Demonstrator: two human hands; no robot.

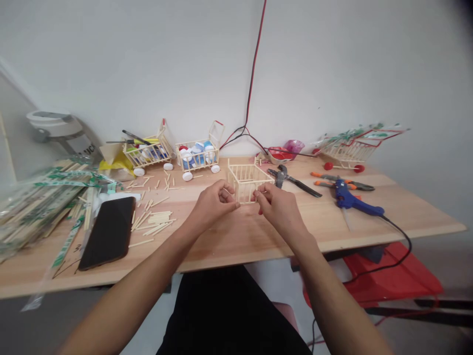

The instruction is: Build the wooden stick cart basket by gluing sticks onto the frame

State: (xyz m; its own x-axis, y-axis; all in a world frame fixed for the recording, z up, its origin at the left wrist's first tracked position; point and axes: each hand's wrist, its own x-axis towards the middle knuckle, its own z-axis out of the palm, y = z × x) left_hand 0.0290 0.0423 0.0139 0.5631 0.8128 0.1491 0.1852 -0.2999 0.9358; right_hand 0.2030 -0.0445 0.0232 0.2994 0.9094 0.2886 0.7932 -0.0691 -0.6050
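Note:
A small open basket frame [251, 181] made of thin pale wooden sticks stands on the wooden table in front of me. At its near left corner is my left hand [214, 203], closed with thumb and curled fingers against the sticks. My right hand [278, 204] pinches the near right side of the frame. The fingers partly cover the basket's lower edge, so their exact contact points are hard to see. Short cut sticks [159, 217] lie in a loose pile to the left. Just right of the basket are black-handled pliers [291, 180].
Stick carts stand along the wall: one with tools [150, 154], one with bottle caps [199, 159], one with red wheels [347, 152]. A blue glue gun [349, 197] and orange-handled pliers [360, 186] lie right. Left are a phone [108, 232] and bagged sticks [44, 207].

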